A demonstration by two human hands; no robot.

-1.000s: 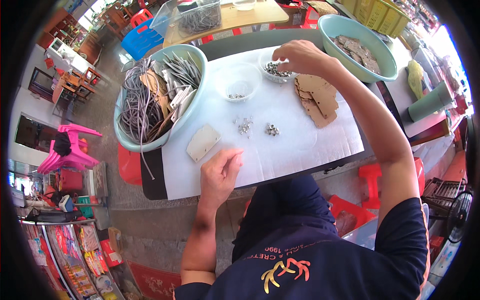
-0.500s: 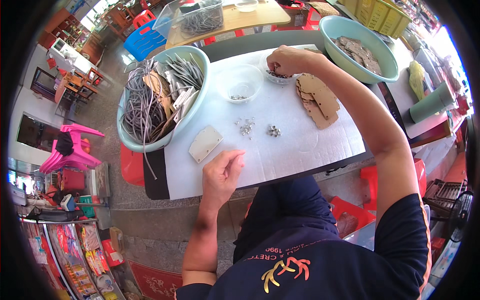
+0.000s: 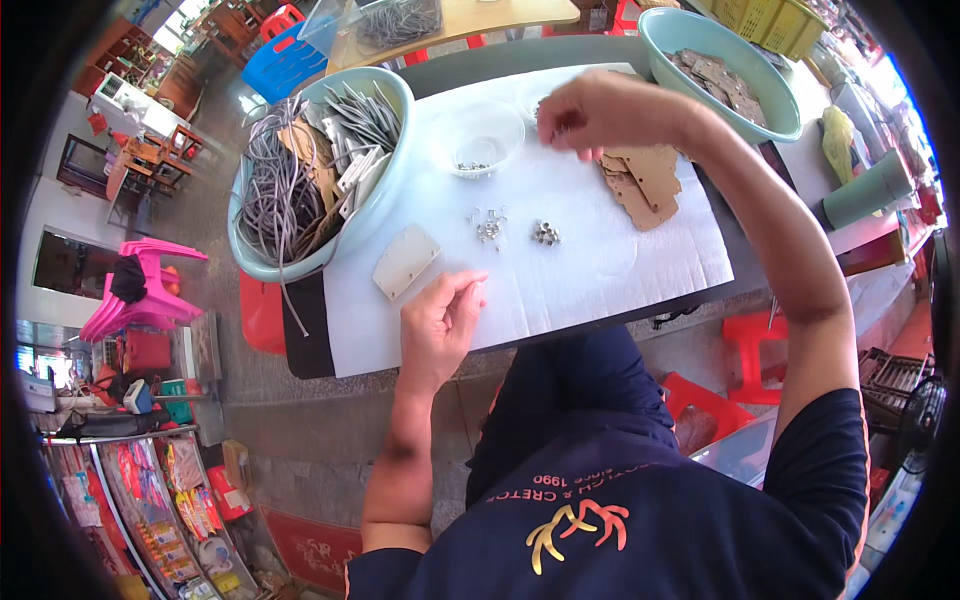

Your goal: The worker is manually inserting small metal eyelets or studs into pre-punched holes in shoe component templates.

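Note:
My left hand (image 3: 437, 325) rests near the front edge of the white sheet (image 3: 590, 290), fingers curled and thumb against them; whatever they hold is hidden. Beside it lies a pale flat plate (image 3: 406, 262) with small holes. My right hand (image 3: 615, 112) hovers above the sheet, fingers bent together and slightly blurred, so their contents do not show. It partly covers a small clear bowl (image 3: 528, 105). Two little heaps of shiny metal pieces, a loose one (image 3: 488, 226) and a tighter one (image 3: 546, 233), lie mid-sheet. A larger clear bowl (image 3: 490, 135) has more metal bits inside.
Brown flat plates (image 3: 645, 185) lie stacked on the right. A light-blue basin (image 3: 402, 125) of grey cords and plates stands at left; another basin (image 3: 775, 128) with brown plates is at far right. Red stools (image 3: 755, 350) flank the table.
My right hand has lifted out of the small bowl and moved a little nearer to me. The left hand keeps its place by the pale plate. The view has shifted slightly.

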